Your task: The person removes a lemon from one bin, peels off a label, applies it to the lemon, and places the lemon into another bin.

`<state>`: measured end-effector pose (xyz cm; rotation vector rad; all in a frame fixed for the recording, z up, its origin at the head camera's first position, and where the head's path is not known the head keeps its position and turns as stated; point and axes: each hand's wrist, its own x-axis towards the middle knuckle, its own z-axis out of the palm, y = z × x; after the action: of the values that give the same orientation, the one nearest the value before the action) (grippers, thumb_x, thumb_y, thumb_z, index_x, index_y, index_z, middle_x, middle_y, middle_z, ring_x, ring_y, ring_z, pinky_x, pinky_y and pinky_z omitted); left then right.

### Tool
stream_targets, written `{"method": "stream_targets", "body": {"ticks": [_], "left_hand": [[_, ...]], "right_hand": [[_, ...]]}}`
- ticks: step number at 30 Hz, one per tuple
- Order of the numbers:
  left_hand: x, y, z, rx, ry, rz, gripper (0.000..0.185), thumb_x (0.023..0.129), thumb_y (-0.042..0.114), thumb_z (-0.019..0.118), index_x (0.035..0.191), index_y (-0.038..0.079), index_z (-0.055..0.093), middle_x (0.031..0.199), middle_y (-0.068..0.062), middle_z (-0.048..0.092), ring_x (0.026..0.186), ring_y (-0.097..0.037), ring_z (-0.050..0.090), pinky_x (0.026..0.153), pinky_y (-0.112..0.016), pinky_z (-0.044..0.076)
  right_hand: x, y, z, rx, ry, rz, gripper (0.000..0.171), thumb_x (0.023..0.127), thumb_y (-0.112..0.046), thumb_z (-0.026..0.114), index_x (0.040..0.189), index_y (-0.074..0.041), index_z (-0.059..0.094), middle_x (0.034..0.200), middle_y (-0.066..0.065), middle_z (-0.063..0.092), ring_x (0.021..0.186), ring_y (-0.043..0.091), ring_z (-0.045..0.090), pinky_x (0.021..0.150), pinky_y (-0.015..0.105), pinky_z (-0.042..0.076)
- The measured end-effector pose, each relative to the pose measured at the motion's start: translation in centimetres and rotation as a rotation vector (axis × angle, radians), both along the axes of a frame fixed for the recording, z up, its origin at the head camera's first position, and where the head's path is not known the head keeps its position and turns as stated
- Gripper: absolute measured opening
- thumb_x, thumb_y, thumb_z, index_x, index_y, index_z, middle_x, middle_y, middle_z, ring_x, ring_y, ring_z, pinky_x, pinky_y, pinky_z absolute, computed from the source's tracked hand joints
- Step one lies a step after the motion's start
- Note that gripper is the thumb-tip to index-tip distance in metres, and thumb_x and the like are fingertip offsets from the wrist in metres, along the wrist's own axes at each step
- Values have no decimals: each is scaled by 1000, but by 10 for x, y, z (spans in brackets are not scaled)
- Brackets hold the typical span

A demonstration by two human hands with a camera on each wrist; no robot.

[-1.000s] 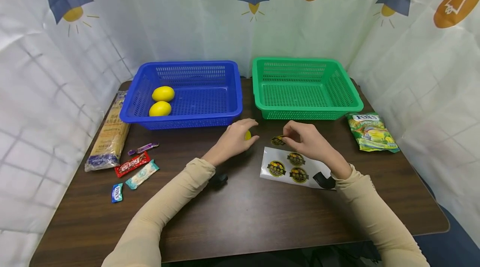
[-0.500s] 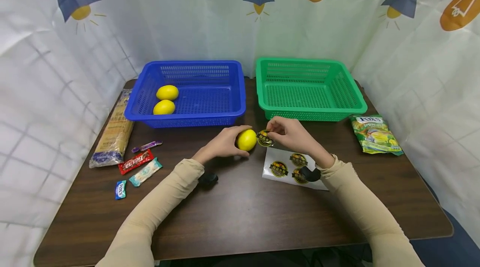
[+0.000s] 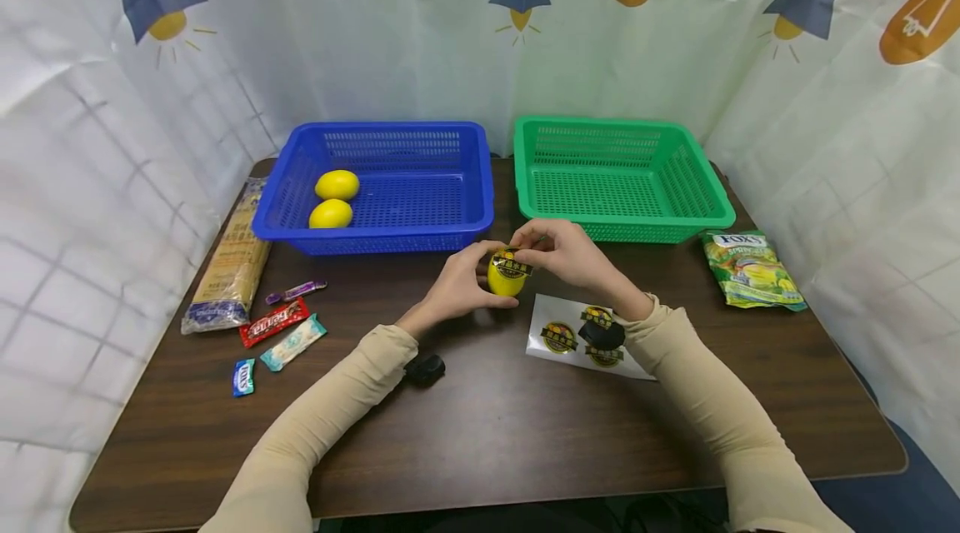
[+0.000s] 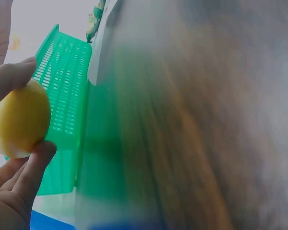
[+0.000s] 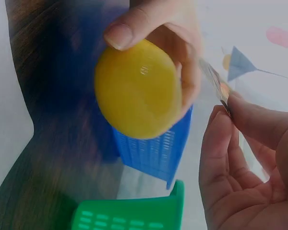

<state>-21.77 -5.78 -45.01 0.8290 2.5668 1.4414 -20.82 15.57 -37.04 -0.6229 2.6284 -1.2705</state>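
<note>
- Fingers of my left hand [image 3: 459,287] curl around a smooth yellow plastic lemon [image 3: 506,276], held just above the dark wooden surface [image 3: 487,433].
- My right hand [image 3: 570,254] pinches a round black-and-gold sticker [image 3: 512,261] against the lemon's top.
- White sticker sheet [image 3: 555,325] lies at 4 o'clock of the lemon.
- Blue plastic basket [image 3: 375,243] at 11 o'clock, green plastic basket [image 3: 622,229] at 1 o'clock.
</note>
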Motion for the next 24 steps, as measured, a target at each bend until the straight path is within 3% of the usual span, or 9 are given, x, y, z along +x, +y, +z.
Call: {"method": "stream_targets", "body": {"ticks": [6,10,15,22,24], "left_hand": [[7,2,5,25,17,6,81,66,30,93,136,15,54,128,-6,61,109,-24,69,86,-30,60],[10,2,7,54,30,21,80,65,28,94,134,15,54,126,-7,61,108,-26,70,86,-30,60],[12,3,5,70,40,31,80,65,29,94,133,15,55,124,-7,60,108,-28,70,86,-29,60],[18,2,7,79,82,45,79,65,28,94,133,14,55,120,-7,59,111,-23,66,87,-28,60],[19,2,8,87,92,56,80,65,28,94,133,14,55,120,-7,58,113,-22,64,88,-30,60]], "right_hand": [[5,-5,0,22,-6,-2,18,91,-20,73,107,-13,73,93,8,72,78,20,70,72,42,61],[5,-7,-3,61,45,-21,19,90,-21,73,108,-14,74,94,6,73,82,18,71,72,37,61],[9,-10,-8,119,160,-42,21,89,-20,75,108,-11,75,93,5,76,82,17,73,71,29,60],[19,-16,-10,245,401,-39,26,86,-26,78,108,-13,77,92,3,77,76,13,68,65,25,55],[21,-16,-9,275,432,-47,28,86,-30,77,109,-14,77,98,3,77,83,15,69,68,28,55]]}}
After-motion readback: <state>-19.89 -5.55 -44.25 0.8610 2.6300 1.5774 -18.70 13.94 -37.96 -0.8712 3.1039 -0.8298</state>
